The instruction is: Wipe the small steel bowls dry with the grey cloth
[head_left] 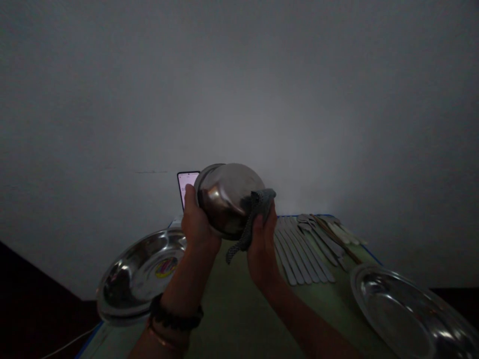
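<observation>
A shiny metal bowl (228,194) is held up above the table, tilted on its side with its outer base showing. My left hand (198,224) grips its rim on the left, thumb over the edge. On the bowl's right side, my right hand (264,244) presses a dark grey patterned cloth (260,204) against the metal, with one end of the cloth dangling below. The fingers of my right hand are closed around the cloth. The bowl's inside is turned away from me.
Large metal basins, apparently stacked, stand at left, the top basin (130,274) bearing a colourful sticker. An oval metal tray (404,309) lies at right. Flat cutlery (305,254), spoons and other utensils lie in rows on the green table (232,309). A phone (181,184) leans near the wall.
</observation>
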`<state>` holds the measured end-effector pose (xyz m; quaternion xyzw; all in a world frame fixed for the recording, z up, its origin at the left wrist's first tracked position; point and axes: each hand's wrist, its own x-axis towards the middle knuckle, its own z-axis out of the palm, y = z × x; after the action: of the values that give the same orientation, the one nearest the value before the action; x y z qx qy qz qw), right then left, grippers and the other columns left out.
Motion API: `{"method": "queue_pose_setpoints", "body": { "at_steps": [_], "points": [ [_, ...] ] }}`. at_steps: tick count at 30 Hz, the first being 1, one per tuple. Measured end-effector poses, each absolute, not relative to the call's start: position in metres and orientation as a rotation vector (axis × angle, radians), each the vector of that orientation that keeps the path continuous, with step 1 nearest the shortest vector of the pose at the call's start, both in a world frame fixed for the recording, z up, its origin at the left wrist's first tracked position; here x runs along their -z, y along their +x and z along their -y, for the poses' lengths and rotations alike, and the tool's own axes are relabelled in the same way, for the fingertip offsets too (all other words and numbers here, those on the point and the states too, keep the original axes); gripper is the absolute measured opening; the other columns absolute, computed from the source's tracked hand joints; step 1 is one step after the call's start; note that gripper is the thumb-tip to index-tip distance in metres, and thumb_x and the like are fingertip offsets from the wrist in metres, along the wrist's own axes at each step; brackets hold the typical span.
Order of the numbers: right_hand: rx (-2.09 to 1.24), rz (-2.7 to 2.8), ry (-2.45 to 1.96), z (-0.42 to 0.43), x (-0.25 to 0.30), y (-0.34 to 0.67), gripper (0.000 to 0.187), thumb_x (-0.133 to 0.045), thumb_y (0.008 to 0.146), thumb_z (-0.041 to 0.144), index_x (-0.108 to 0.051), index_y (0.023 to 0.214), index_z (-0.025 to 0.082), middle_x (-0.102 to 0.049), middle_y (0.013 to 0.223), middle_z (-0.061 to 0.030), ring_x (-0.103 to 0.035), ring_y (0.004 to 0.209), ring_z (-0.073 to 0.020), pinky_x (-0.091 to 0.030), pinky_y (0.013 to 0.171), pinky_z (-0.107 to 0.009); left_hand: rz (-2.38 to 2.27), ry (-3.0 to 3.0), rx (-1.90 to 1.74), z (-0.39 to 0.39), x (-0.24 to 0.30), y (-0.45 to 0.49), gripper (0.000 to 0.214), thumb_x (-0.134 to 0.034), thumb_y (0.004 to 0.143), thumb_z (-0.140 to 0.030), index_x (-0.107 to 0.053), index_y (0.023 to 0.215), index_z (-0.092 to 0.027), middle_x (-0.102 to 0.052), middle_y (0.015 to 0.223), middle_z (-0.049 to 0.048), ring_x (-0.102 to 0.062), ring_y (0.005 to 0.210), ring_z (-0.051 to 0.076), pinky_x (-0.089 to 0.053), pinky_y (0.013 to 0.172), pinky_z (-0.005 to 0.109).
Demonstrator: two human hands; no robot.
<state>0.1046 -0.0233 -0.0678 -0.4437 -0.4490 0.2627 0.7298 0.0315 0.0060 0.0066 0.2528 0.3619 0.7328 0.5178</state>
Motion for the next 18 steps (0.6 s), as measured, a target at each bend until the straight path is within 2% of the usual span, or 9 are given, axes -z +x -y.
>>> {"method": "queue_pose_setpoints", "body": {
  "at_steps": [3, 5, 7, 8, 10, 12, 15, 18],
  "points": [
    [-0.572, 0.986, -0.961, 0.021, 0.068, 0.110, 0.072, -0.033, 0.089, 0.060, -0.016, 0.146, 0.020, -0.015, 0.156, -0.0107, -0.016, 0.143, -0.0228, -0.016, 0.115, -0.048, -0.807, 0.554, -1.852, -0.006, -0.003, 0.035, 0.033, -0.054, 0.083, -0.048, -0.065, 0.101, -0.022, -0.069, 0.107, 0.0019, -0.064, 0.099, 0.018, -0.055, 0.075, 0.026],
    [-0.562, 0.960, -0.989, 0.016, 0.060, 0.127, 0.065, -0.033, 0.089, 0.058, -0.025, 0.142, 0.021, -0.029, 0.151, -0.0111, -0.027, 0.139, -0.0233, -0.021, 0.113, -0.048, -0.866, 0.659, -1.811, -0.005, -0.001, 0.036, 0.037, -0.057, 0.079, -0.053, -0.067, 0.095, -0.021, -0.071, 0.098, 0.0032, -0.065, 0.093, 0.019, -0.054, 0.072, 0.027],
    [-0.541, 0.939, -1.057, 0.012, 0.049, 0.147, 0.057, -0.041, 0.086, 0.056, -0.041, 0.132, 0.021, -0.050, 0.134, -0.0107, -0.043, 0.127, -0.0256, -0.030, 0.107, -0.050, -1.061, 0.847, -1.726, -0.002, -0.001, 0.034, 0.043, -0.060, 0.073, -0.060, -0.069, 0.083, -0.019, -0.070, 0.080, 0.0040, -0.065, 0.078, 0.018, -0.051, 0.062, 0.026],
    [-0.532, 0.947, -1.085, 0.011, 0.045, 0.155, 0.053, -0.041, 0.086, 0.055, -0.048, 0.125, 0.020, -0.057, 0.123, -0.0106, -0.051, 0.117, -0.0263, -0.034, 0.103, -0.050, -1.180, 0.962, -1.662, 0.000, -0.002, 0.033, 0.046, -0.061, 0.070, -0.063, -0.069, 0.074, -0.018, -0.067, 0.069, 0.0039, -0.062, 0.069, 0.018, -0.047, 0.056, 0.026],
    [-0.455, 0.961, -1.134, 0.012, 0.038, 0.164, 0.045, -0.039, 0.087, 0.052, -0.056, 0.112, 0.018, -0.062, 0.108, -0.0096, -0.057, 0.104, -0.0257, -0.039, 0.096, -0.050, -1.338, 1.198, -1.474, 0.005, -0.006, 0.031, 0.051, -0.059, 0.068, -0.067, -0.065, 0.057, -0.018, -0.056, 0.051, 0.0020, -0.052, 0.051, 0.015, -0.037, 0.045, 0.026],
    [-0.321, 1.041, -1.118, 0.015, 0.037, 0.162, 0.040, -0.038, 0.089, 0.046, -0.059, 0.109, 0.018, -0.062, 0.108, -0.0093, -0.056, 0.104, -0.0246, -0.039, 0.097, -0.049, -1.345, 1.383, -1.300, 0.011, -0.008, 0.031, 0.054, -0.055, 0.072, -0.065, -0.057, 0.046, -0.019, -0.047, 0.042, -0.0002, -0.043, 0.042, 0.012, -0.030, 0.040, 0.026],
    [-0.057, 1.259, -1.023, 0.021, 0.046, 0.148, 0.032, -0.042, 0.090, 0.035, -0.059, 0.113, 0.022, -0.058, 0.122, -0.0077, -0.048, 0.118, -0.0230, -0.034, 0.104, -0.048, -1.303, 1.498, -1.194, 0.014, -0.007, 0.033, 0.055, -0.053, 0.077, -0.060, -0.049, 0.040, -0.019, -0.040, 0.038, -0.0029, -0.036, 0.038, 0.010, -0.025, 0.039, 0.025],
    [0.200, 1.458, -0.972, 0.025, 0.058, 0.135, 0.034, -0.044, 0.090, 0.027, -0.056, 0.121, 0.024, -0.052, 0.133, -0.0057, -0.034, 0.132, -0.0247, -0.029, 0.109, -0.051, -1.196, 1.418, -1.257, 0.008, 0.001, 0.035, 0.049, -0.056, 0.076, -0.057, -0.057, 0.047, -0.018, -0.046, 0.042, -0.0026, -0.042, 0.043, 0.011, -0.032, 0.043, 0.024]
  ]
}}
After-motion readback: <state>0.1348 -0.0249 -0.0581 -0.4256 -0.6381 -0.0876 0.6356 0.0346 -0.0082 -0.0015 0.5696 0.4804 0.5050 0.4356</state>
